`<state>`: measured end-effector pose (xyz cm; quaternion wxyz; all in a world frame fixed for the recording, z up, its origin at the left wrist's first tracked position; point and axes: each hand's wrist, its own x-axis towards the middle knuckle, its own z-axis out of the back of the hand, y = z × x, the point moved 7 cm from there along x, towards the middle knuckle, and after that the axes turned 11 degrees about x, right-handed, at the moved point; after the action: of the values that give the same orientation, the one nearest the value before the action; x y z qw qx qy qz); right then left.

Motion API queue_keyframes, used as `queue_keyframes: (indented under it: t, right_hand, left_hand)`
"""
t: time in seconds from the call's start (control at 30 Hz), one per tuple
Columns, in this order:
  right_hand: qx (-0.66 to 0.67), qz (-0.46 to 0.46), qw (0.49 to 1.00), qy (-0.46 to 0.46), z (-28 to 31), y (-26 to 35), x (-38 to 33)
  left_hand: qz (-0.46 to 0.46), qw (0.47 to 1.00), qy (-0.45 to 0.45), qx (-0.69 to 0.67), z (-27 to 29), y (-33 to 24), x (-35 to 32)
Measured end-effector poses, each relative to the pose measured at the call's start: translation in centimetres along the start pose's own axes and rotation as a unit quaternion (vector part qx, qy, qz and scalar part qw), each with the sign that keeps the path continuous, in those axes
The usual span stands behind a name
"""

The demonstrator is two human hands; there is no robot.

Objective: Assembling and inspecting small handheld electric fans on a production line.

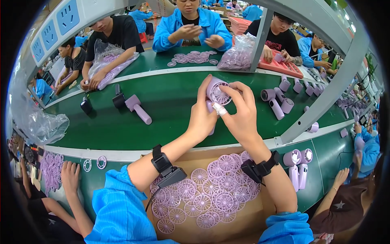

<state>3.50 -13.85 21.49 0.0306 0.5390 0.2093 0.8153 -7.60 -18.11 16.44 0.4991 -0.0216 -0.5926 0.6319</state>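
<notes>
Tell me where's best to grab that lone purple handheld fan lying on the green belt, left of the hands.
Probably by its handle. The purple handheld fan lies flat on the green belt with its round head up-left and the slim straight handle pointing down-right toward the person. A grip from above, closing across the handle's width, suits it: the handle is narrow and free on both sides, while the head is wider.

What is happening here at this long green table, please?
A person in blue sleeves holds a small lilac handheld fan over the green conveyor belt. The left hand grips its handle, and the right hand, with a taped finger, presses on the round grille at its head. Below the wrists lies a heap of loose lilac round plastic grilles on brown cardboard. More lilac fans lie on the belt, and other workers sit across it.
</notes>
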Motion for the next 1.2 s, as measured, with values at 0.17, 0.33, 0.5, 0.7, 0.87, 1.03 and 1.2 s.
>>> queue_keyframes:
  t: [0.17,0.33,0.5,0.7,0.87,1.03,1.2]
  right_hand:
    - [0.008,-0.004,1.0,-0.003,0.2,-0.4,0.0]
    - [0.008,-0.013,1.0,0.001,0.1,-0.7,0.0]
    - [0.023,-0.015,1.0,0.004,0.0,-1.1,-0.1]
    - [-0.004,-0.009,1.0,0.007,0.3,-1.3,0.0]
    - [0.006,-0.015,1.0,0.018,0.2,-1.4,-0.1]
    - [-0.06,0.028,0.997,0.048,0.5,-0.7,0.5]
    - [-0.191,0.113,0.974,0.05,1.1,1.3,1.7]
  left_hand:
    - [0.044,0.998,0.034,0.003,-0.3,-0.2,-0.1]
    - [0.046,0.998,0.046,-0.01,-0.6,-0.1,0.0]
    - [0.027,0.999,0.035,0.019,-0.8,-0.1,-0.1]
    - [0.035,0.998,0.043,0.019,-1.1,-0.2,0.1]
    - [0.051,0.996,0.067,0.0,-1.3,-0.3,0.1]
    - [0.037,0.997,0.067,0.005,-1.5,-0.9,0.0]
    - [0.125,0.957,0.108,-0.237,-2.3,-1.3,0.4]
